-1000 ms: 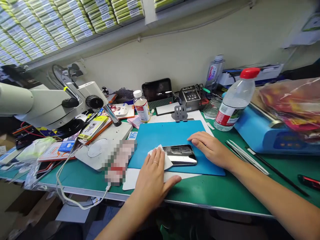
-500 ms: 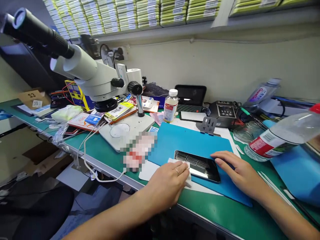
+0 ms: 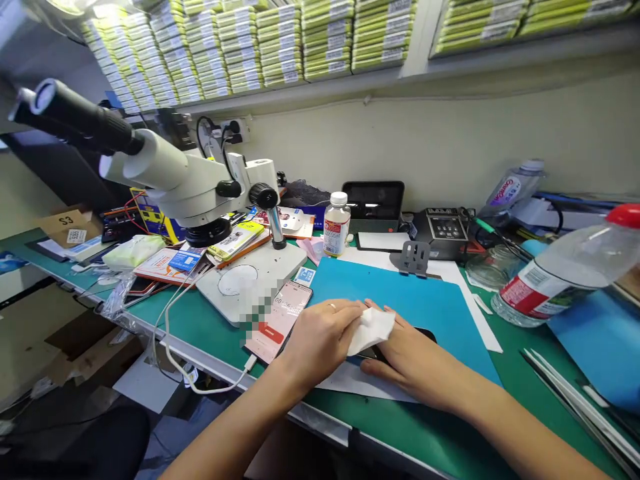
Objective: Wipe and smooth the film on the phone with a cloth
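My left hand (image 3: 320, 337), a ring on one finger, pinches a crumpled white tissue (image 3: 374, 330). The tissue hides part of my right hand (image 3: 413, 363), whose fingers stretch flat across a black glass-faced device (image 3: 429, 335), perhaps a phone or its screen. The thumb is spread along the near side. Most of that device is covered by my hands; a dark corner shows beyond the right hand. Under it lies a blue mat (image 3: 345, 280) over white paper. Left of my left hand, a phone with a lit pinkish screen (image 3: 280, 320) is plugged into a white cable (image 3: 215, 390).
A microscope (image 3: 175, 177) stands on the left with its pale base (image 3: 260, 267). Behind the mat are a small labelled bottle (image 3: 337, 227), a grey metal bracket (image 3: 414, 259) and a black control box (image 3: 443, 230). A large red-capped bottle (image 3: 555, 273) leans at right, near tweezers (image 3: 575, 400).
My left hand has lifted the tissue from beside the device and moved up and right. My right hand has slid left from the device's edge to lie over it. The camera view has tilted upward.
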The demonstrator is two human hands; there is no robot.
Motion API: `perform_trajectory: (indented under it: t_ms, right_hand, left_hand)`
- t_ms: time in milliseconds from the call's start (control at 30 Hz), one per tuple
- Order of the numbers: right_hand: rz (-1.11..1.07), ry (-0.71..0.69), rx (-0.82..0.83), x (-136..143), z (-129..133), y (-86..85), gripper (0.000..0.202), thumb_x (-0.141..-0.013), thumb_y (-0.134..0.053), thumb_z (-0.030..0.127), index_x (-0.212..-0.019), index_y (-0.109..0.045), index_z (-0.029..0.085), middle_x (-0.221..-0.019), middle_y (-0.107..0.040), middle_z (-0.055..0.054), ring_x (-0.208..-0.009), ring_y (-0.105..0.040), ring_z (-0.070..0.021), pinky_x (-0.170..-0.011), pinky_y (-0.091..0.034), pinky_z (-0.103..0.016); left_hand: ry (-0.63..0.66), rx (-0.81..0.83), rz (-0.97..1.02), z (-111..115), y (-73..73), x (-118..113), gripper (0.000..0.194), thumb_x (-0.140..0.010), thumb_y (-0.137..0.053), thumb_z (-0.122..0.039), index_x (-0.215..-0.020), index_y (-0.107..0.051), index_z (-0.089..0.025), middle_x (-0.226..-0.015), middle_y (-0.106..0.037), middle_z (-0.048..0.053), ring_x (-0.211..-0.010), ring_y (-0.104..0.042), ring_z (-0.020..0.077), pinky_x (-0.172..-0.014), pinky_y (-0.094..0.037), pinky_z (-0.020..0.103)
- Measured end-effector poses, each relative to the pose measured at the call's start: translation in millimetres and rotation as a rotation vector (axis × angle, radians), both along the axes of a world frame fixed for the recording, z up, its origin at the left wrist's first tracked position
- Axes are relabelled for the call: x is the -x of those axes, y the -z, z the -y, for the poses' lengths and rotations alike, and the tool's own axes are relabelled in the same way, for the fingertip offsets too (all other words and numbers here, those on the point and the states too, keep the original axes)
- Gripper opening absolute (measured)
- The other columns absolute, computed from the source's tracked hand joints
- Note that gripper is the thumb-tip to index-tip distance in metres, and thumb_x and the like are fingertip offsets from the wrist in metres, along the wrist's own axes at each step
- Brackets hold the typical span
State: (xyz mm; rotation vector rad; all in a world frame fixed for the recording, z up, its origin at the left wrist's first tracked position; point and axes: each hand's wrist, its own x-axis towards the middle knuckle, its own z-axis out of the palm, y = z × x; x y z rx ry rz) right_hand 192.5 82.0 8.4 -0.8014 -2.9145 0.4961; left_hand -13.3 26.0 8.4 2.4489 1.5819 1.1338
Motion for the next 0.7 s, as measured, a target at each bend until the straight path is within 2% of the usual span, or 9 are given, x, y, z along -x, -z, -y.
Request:
perform_trajectory:
  t_ms: [100,200,300,333,400,467,533,600,700]
  right_hand:
    - [-0.001,-0.011,0.048,-13.0,-3.1,0.9,0.067,-0.1,-0.053,0.059,-0.152,-0.054,0.016,-0.167,-0.04,-0.021,-0.155,-0.034,-0.0414,-0.123,-0.03,-0.068]
    - [-0.083,-0.018,0.072,-22.3,-9.1,-3.4,0.063,-0.097,-0.06,0.055,-0.149,-0.059,0.02,-0.159,-0.054,-0.017,-0.147,-0.047,-0.0395,-0.116,-0.044,-0.061]
    - [-0.16,-0.005,0.088,-25.4,-11.4,-6.0,0.054,-0.093,-0.068,0.049,-0.141,-0.067,0.024,-0.145,-0.066,-0.015,-0.131,-0.059,-0.0363,-0.103,-0.054,-0.054]
    - [-0.179,0.001,0.093,-25.4,-11.2,-5.8,0.052,-0.092,-0.071,0.048,-0.138,-0.068,0.025,-0.142,-0.067,-0.015,-0.128,-0.06,-0.0356,-0.101,-0.054,-0.052]
    - [-0.206,0.004,0.094,-25.0,-10.3,-4.1,0.049,-0.089,-0.074,0.047,-0.132,-0.072,0.025,-0.138,-0.068,-0.014,-0.125,-0.06,-0.0349,-0.1,-0.054,-0.051]
    - [-0.22,-0.008,0.081,-26.4,-9.9,-2.3,0.041,-0.09,-0.073,0.045,-0.125,-0.074,0.023,-0.136,-0.068,-0.014,-0.124,-0.06,-0.0337,-0.1,-0.054,-0.05]
    - [-0.217,-0.029,0.054,-32.2,-10.7,-1.7,0.04,-0.092,-0.07,0.044,-0.126,-0.074,0.024,-0.136,-0.068,-0.014,-0.122,-0.061,-0.0331,-0.099,-0.054,-0.05]
    - [-0.199,-0.041,0.027,-43.1,-12.3,-2.0,0.045,-0.091,-0.071,0.044,-0.133,-0.071,0.026,-0.136,-0.068,-0.014,-0.121,-0.062,-0.034,-0.099,-0.054,-0.051]
    - [-0.202,-0.013,0.036,-62.8,-13.7,-2.5,0.053,-0.089,-0.072,0.046,-0.139,-0.068,0.027,-0.136,-0.069,-0.014,-0.122,-0.063,-0.0352,-0.099,-0.054,-0.052]
  left_hand:
    - [-0.083,-0.01,0.055,16.5,8.8,16.2,0.022,-0.103,-0.054,-0.017,-0.113,-0.074,-0.024,-0.114,-0.08,0.003,-0.103,-0.077,0.0217,-0.091,-0.062,0.034]
    - [-0.22,-0.031,0.079,19.4,-0.7,34.0,0.02,-0.102,-0.057,-0.021,-0.112,-0.075,-0.023,-0.11,-0.082,0.003,-0.097,-0.079,0.0236,-0.086,-0.064,0.036]
    - [-0.291,-0.152,0.114,15.4,-17.6,35.0,0.018,-0.102,-0.06,-0.021,-0.112,-0.074,-0.022,-0.108,-0.082,0.004,-0.098,-0.079,0.0231,-0.086,-0.064,0.035]
    - [-0.275,-0.203,0.115,14.6,-20.8,30.1,0.017,-0.102,-0.06,-0.02,-0.113,-0.074,-0.021,-0.109,-0.081,0.004,-0.1,-0.078,0.0226,-0.089,-0.063,0.035]
    - [-0.133,-0.259,0.059,14.9,-20.3,14.9,0.018,-0.103,-0.058,-0.016,-0.113,-0.072,-0.02,-0.115,-0.08,0.007,-0.108,-0.076,0.0213,-0.098,-0.061,0.035]
    - [0.074,-0.223,-0.067,17.6,-11.1,-1.0,0.02,-0.103,-0.055,-0.012,-0.111,-0.072,-0.019,-0.119,-0.079,0.007,-0.114,-0.074,0.0204,-0.105,-0.058,0.034]
    - [0.197,-0.132,-0.192,20.9,1.4,-9.0,0.022,-0.104,-0.051,-0.011,-0.108,-0.071,-0.02,-0.118,-0.079,0.006,-0.114,-0.075,0.0204,-0.105,-0.058,0.034]
    - [0.197,-0.069,-0.249,22.6,10.9,-5.5,0.024,-0.104,-0.049,-0.012,-0.105,-0.072,-0.02,-0.115,-0.08,0.006,-0.11,-0.076,0.0208,-0.103,-0.06,0.034]
    - [0.063,-0.08,-0.25,19.3,12.0,11.9,0.024,-0.104,-0.049,-0.014,-0.104,-0.072,-0.022,-0.112,-0.081,0.006,-0.109,-0.077,0.023,-0.1,-0.062,0.038]
